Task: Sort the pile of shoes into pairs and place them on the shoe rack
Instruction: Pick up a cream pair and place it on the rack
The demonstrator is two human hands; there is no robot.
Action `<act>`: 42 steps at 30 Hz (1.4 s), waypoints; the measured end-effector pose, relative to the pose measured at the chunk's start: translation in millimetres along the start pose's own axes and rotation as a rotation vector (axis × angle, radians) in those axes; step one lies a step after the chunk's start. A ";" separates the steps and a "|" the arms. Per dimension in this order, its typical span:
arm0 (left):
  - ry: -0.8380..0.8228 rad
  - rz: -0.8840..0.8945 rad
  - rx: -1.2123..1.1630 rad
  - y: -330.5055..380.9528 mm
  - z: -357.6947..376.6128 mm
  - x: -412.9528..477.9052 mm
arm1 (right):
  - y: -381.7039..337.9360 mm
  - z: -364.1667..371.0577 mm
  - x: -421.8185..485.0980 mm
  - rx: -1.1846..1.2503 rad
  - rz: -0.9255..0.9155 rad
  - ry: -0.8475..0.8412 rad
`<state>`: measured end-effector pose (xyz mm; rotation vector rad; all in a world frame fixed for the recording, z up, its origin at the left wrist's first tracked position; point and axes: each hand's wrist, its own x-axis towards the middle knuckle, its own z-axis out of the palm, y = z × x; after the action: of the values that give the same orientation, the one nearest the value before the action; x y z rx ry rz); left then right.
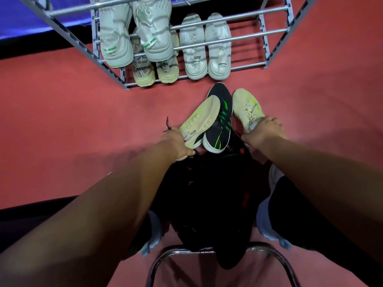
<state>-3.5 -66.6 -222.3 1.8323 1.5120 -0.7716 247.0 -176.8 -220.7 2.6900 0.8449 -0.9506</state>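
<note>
My left hand (178, 142) grips the heel end of the left cream sneaker (200, 118); the fingers are curled under and mostly hidden. That sneaker is tilted, toe toward the shoe rack (275, 48), and it overlaps the black sneaker (219, 121). I cannot tell whether it is lifted or leaning on it. My right hand (266, 129) is closed over the collar of the right cream sneaker (245, 106), thumb on the near side. That one sits upright on the red floor (83, 112), laces up, just beside the black sneaker.

The two cream sneakers match: pale yellow-cream knit, cream laces, a faint neon-yellow streak. The black sneaker between them has bright green stripes and a white sole edge.

Below my hands is the dark pile (207, 183) of black shoes. It is too dark to count, with only a few red marks showing.

The rack is grey metal bars, with its top and left side cut off by the frame. On the lower tier are a white pair (205, 48) and a beige pair (155, 72), heels toward me. The beige pair is partly covered by a pale grey knit pair (134, 36) with green tabs on the tier above, whose toes are cut off.

A chrome tube frame (207, 250) crosses the bottom edge.
</note>
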 end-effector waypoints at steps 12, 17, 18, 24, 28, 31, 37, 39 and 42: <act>-0.188 0.057 -0.097 15.7 -37.7 -26.2 | -29.2 -51.2 -2.6 -0.004 0.025 -0.054; -0.209 0.051 -0.203 30.7 -62.7 -54.3 | -35.8 -79.7 -21.1 0.042 0.083 -0.038; -0.176 0.057 -0.242 33.0 -68.5 -59.6 | -36.2 -85.4 -26.8 0.062 0.075 -0.016; 0.060 0.138 -0.383 51.6 -112.3 -98.3 | -36.0 -124.9 -72.3 0.104 -0.077 0.161; 0.216 0.183 -0.492 65.8 -142.4 -125.2 | -40.0 -154.4 -86.9 0.023 -0.188 0.256; 0.340 0.210 -0.557 74.5 -157.6 -137.9 | -46.2 -190.2 -91.9 0.018 -0.229 0.313; 0.411 0.185 -0.699 91.0 -167.2 -125.4 | -60.0 -218.6 -91.4 0.132 -0.261 0.435; 0.441 0.175 -0.666 94.0 -167.8 -114.5 | -63.5 -212.0 -82.8 0.193 -0.268 0.451; 0.487 0.141 -0.673 99.4 -170.7 -92.4 | -68.6 -198.2 -65.5 0.266 -0.282 0.456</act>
<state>86.4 -4.6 -33.5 1.6193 1.6364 0.2683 271.1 -84.7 -22.7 3.1396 1.2932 -0.5228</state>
